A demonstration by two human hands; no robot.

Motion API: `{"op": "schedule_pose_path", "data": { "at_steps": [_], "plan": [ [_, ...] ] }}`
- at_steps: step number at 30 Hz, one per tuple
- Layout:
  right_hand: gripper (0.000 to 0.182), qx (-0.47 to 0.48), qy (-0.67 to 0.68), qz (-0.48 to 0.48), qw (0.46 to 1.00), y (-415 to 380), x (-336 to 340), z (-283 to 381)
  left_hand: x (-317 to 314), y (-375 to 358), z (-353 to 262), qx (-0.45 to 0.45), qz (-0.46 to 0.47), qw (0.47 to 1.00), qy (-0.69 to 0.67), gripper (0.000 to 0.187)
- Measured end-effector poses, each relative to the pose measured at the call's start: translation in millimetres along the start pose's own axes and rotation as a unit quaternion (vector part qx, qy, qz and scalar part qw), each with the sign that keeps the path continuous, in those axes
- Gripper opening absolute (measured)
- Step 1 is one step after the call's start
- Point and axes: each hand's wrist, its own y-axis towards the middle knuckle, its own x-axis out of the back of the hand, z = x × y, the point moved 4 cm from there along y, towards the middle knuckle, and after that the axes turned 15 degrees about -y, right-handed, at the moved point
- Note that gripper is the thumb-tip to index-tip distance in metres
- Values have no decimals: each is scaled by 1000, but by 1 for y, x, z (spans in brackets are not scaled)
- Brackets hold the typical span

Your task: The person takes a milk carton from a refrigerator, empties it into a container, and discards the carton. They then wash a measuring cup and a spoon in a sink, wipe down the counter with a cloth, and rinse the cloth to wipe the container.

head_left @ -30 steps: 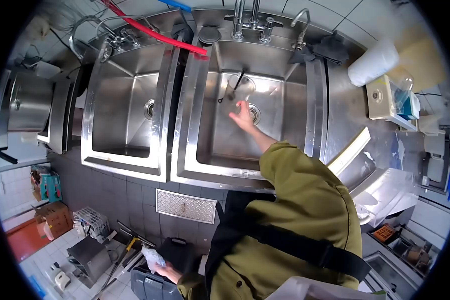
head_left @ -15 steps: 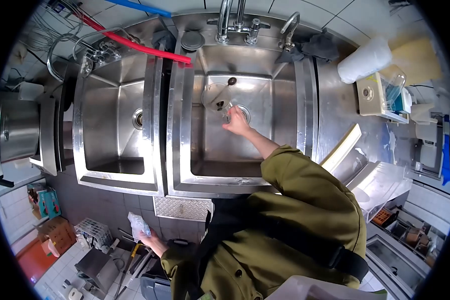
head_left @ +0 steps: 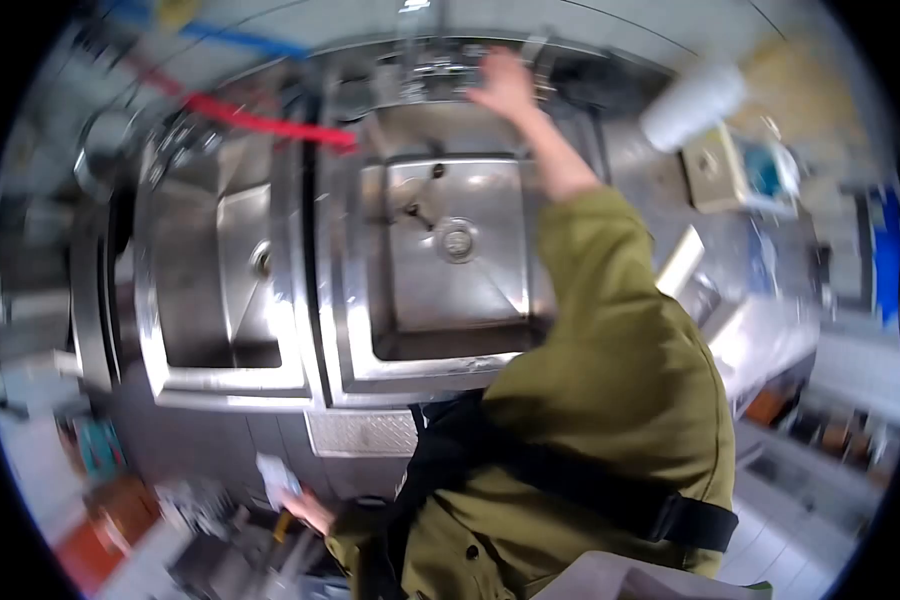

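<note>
my right hand (head_left: 507, 84): spread, seems empty, near tap (head_left: 440, 68), sink (head_left: 440, 372) back edge | left hand (head_left: 313, 512): curled round plastic (head_left: 276, 480), likely keeping it dry

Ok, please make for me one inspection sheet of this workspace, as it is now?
Surface: two metal basins, left sink and right sink; no standing water seen.
Job's things: small dark items in the right sink; pale, see-through item in the left hand.
Clutter: white cylinder and beige box at the right.
Hands: left grips its item; right hand is by the tap, contact unclear.
Cables: red hose and blue tube at back left; thin wires too blurred to judge.
Surroundings: patterned metal plate in the floor; co-workers: nothing seen.
</note>
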Motion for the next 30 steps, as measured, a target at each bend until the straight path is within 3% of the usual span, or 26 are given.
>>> {"op": "schedule_pose_path", "data": {
  "at_steps": [2,3,4,5,7,9,11,14,16,17,18,20,23,25,29,30],
  "plan": [
    [66,-31,-87,98,991,8,-6,4,-10,-7,-3,-43,33,994,96,28],
    [71,-54,-48,206,976,12,22,7,-17,-10,-2,-64,48,988,133,28],
    [73,-142,35,195,970,10,20,4,-28,-15,-3,-83,61,981,162,29],
    [70,-165,77,216,959,4,41,4,-38,-20,-2,-99,74,974,190,29],
    [65,-136,213,185,950,-19,37,0,-64,-24,6,-120,104,963,220,29],
    [59,-200,275,117,933,-60,58,-17,-89,-28,12,-136,131,955,229,29],
    [54,-251,178,-68,949,-107,106,-54,-105,-26,12,-145,160,946,242,29],
    [51,-446,148,-272,840,-184,175,-157,-131,-27,13,-164,198,935,244,30],
    [46,-422,40,-411,807,-226,221,-235,-142,-31,17,-173,205,931,247,30],
    [49,-437,7,-432,789,-243,231,-277,-147,-33,16,-177,206,930,246,30],
    [49,-438,-93,-418,791,-254,239,-306,-149,-35,18,-181,206,929,247,30],
    [51,-476,-99,-342,804,-265,242,-343,-152,-40,19,-189,198,929,250,31],
    [63,-541,-13,-110,834,-271,205,-374,-155,-45,18,-198,189,927,256,31],
    [67,-551,9,-69,832,-276,176,-373,-153,-47,14,-204,187,924,265,31],
    [60,-536,-10,-173,826,-261,204,-313,-155,-44,6,-213,200,919,263,32],
    [58,-496,35,-224,839,-251,219,-284,-155,-42,2,-217,206,918,262,32]
  ]
}}
